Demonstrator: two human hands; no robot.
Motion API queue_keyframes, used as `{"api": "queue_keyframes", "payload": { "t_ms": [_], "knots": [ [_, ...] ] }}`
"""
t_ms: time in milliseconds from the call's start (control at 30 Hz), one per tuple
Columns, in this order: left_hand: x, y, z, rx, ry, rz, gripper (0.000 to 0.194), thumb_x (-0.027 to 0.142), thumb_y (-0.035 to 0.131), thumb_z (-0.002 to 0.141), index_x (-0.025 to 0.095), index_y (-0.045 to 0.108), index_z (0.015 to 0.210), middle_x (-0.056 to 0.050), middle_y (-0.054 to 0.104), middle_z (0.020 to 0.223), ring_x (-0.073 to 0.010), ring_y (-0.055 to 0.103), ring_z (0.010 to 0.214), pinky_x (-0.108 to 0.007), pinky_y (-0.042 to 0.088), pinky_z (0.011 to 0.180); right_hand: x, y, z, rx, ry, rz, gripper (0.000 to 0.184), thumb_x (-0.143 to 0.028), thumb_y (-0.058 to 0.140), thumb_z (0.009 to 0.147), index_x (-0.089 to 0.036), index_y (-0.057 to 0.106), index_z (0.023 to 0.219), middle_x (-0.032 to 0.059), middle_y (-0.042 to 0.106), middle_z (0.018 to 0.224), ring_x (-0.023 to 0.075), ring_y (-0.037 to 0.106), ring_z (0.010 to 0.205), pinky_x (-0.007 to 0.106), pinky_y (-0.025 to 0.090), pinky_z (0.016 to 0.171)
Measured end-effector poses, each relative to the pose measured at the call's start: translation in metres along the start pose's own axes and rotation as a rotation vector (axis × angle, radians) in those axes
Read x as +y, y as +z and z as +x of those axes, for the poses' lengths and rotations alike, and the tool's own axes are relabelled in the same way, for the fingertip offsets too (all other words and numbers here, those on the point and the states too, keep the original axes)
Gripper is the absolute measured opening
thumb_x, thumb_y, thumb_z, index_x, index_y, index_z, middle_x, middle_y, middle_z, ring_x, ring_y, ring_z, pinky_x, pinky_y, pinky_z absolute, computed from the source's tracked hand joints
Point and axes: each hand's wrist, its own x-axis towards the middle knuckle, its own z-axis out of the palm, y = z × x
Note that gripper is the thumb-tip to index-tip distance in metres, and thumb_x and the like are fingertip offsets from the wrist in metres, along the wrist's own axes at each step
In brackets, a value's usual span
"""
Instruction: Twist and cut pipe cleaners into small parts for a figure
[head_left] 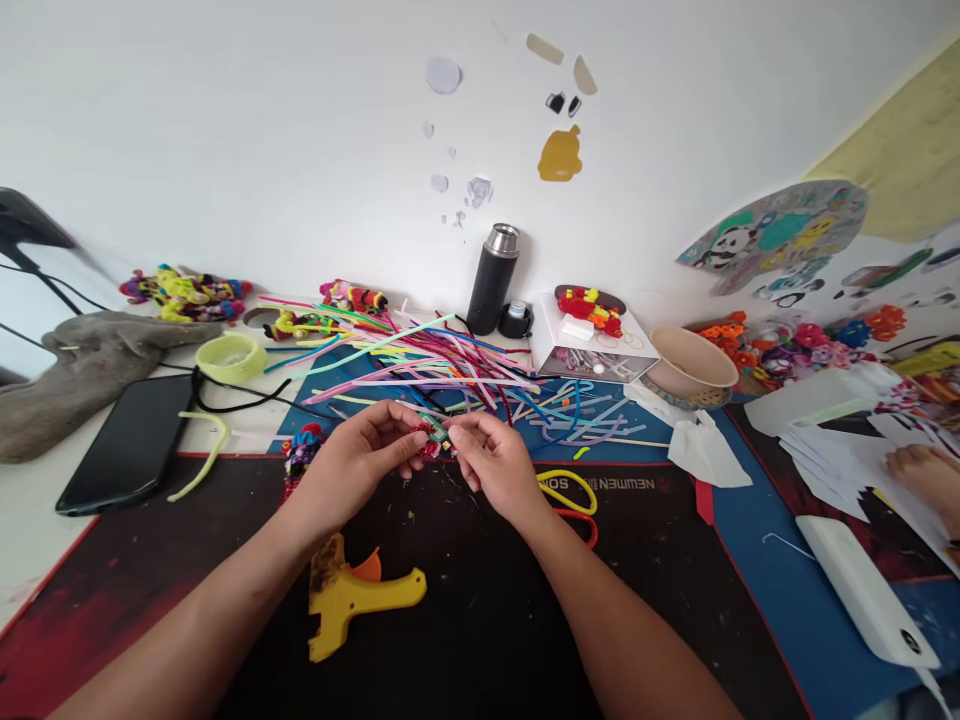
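Over the dark mat (pixel 480 640), my left hand (pixel 375 452) pinches a small red and green pipe-cleaner piece (pixel 433 440). My right hand (pixel 495 465) has its fingers closed on the right side of the same piece, at its green part. Fingers cover much of it, so its full shape is hidden. A yellow glue gun (pixel 367 592) lies below my left hand. Scissors (pixel 568 492) with yellow and red handles are partly hidden behind my right wrist. Beside my left wrist is a colourful pipe-cleaner figure (pixel 301 450), partly covered.
Loose pipe cleaners (pixel 442 365) spread behind my hands. Further back stand a black thermos (pixel 493 285) and a white box (pixel 592 345). At left lie a phone (pixel 124 445) and a yellow-green bowl (pixel 230 358). Another person's hand (pixel 926 480) is at far right, near papers (pixel 825 460).
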Motion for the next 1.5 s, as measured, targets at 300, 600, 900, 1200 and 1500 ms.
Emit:
{"api": "queue_keyframes", "payload": {
  "t_ms": [300, 600, 900, 1200, 1500],
  "knots": [
    [-0.0048, 0.006, -0.0027, -0.083, -0.038, 0.112, 0.042, 0.054, 0.089, 0.085, 0.019, 0.073, 0.103, -0.002, 0.071, 0.094, -0.0163, 0.068, 0.069, -0.028, 0.058, 0.06, 0.01, -0.0022, -0.0055, -0.011, -0.101, -0.196, 0.025, -0.043, 0.072, 0.097, -0.02, 0.074, 0.106, -0.0047, 0.06, 0.065, 0.0121, 0.054, 0.056, 0.025, 0.04, 0.053],
    [-0.0018, 0.0063, -0.0026, -0.039, -0.078, -0.016, 0.045, 0.045, 0.099, 0.072, 0.021, 0.078, 0.104, -0.005, 0.076, 0.106, -0.0199, 0.073, 0.084, -0.033, 0.062, 0.078, 0.004, -0.0028, -0.0009, -0.015, -0.019, 0.022, 0.035, -0.054, 0.075, 0.091, -0.021, 0.067, 0.093, -0.0079, 0.054, 0.059, 0.0093, 0.044, 0.041, 0.024, 0.033, 0.041],
    [-0.0029, 0.0052, -0.0032, 0.008, -0.033, 0.068, 0.034, 0.042, 0.092, 0.079, 0.023, 0.083, 0.105, -0.005, 0.079, 0.108, -0.0197, 0.069, 0.088, -0.028, 0.056, 0.075, 0.0078, -0.0032, 0.0003, -0.051, -0.002, 0.173, 0.043, -0.06, 0.082, 0.085, -0.021, 0.065, 0.086, -0.0128, 0.042, 0.048, 0.0077, 0.039, 0.036, 0.022, 0.028, 0.037],
    [-0.0024, 0.0031, -0.0014, -0.052, -0.12, 0.061, 0.048, 0.056, 0.093, 0.074, 0.018, 0.083, 0.103, -0.006, 0.078, 0.082, -0.0208, 0.068, 0.071, -0.032, 0.056, 0.067, 0.0101, -0.005, 0.002, -0.08, -0.017, 0.154, 0.042, -0.06, 0.081, 0.086, -0.021, 0.064, 0.088, -0.0121, 0.046, 0.05, 0.0072, 0.038, 0.036, 0.023, 0.028, 0.038],
    [-0.0032, 0.0013, -0.0029, -0.083, -0.085, 0.302, 0.048, 0.066, 0.082, 0.084, 0.02, 0.077, 0.097, -0.002, 0.075, 0.077, -0.0205, 0.068, 0.066, -0.032, 0.052, 0.068, 0.0103, -0.0056, -0.0016, -0.068, -0.052, -0.084, 0.028, -0.049, 0.07, 0.096, -0.021, 0.065, 0.091, -0.0083, 0.052, 0.059, 0.01, 0.045, 0.046, 0.024, 0.032, 0.048]
  ]
}}
